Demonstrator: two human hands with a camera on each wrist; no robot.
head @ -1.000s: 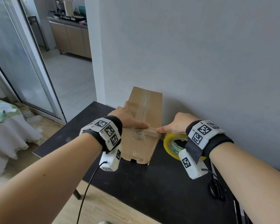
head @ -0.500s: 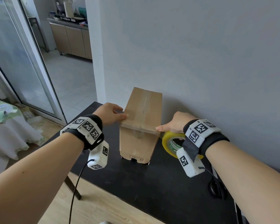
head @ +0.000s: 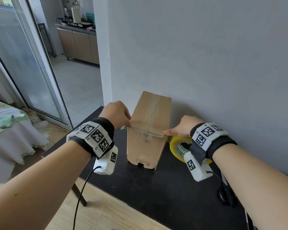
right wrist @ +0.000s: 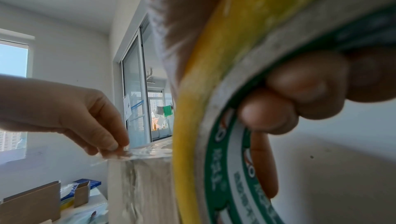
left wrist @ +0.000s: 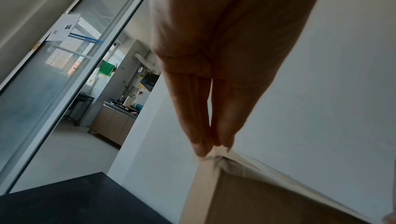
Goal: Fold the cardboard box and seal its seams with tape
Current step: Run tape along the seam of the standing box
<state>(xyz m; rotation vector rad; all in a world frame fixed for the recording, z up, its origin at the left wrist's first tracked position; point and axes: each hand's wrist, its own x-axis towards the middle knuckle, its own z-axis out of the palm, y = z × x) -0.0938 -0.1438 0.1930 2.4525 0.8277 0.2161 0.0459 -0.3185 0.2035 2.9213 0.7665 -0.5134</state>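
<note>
A tall brown cardboard box (head: 146, 146) stands on the black table (head: 156, 188) by the wall. A clear tape strip (head: 146, 130) runs across its near top edge. My left hand (head: 128, 124) pinches the tape's free end (left wrist: 214, 153) at the box's left corner (left wrist: 222, 168). My right hand (head: 169, 132) holds the yellow tape roll (head: 178, 146) beside the box's right corner, one fingertip touching that corner. In the right wrist view, my fingers (right wrist: 289, 100) curl through the roll's core (right wrist: 214, 126), and the left hand (right wrist: 85, 117) shows at the taped edge.
Black scissors (head: 226, 195) lie on the table under my right forearm. The grey wall (head: 206, 63) stands close behind the box. A glass sliding door (head: 23, 63) and a doorway to a kitchen are on the left. The table's front edge is near my arms.
My left hand slid off the box top to the left corner and now pinches the tape end there. The right hand with the roll has hardly moved.
</note>
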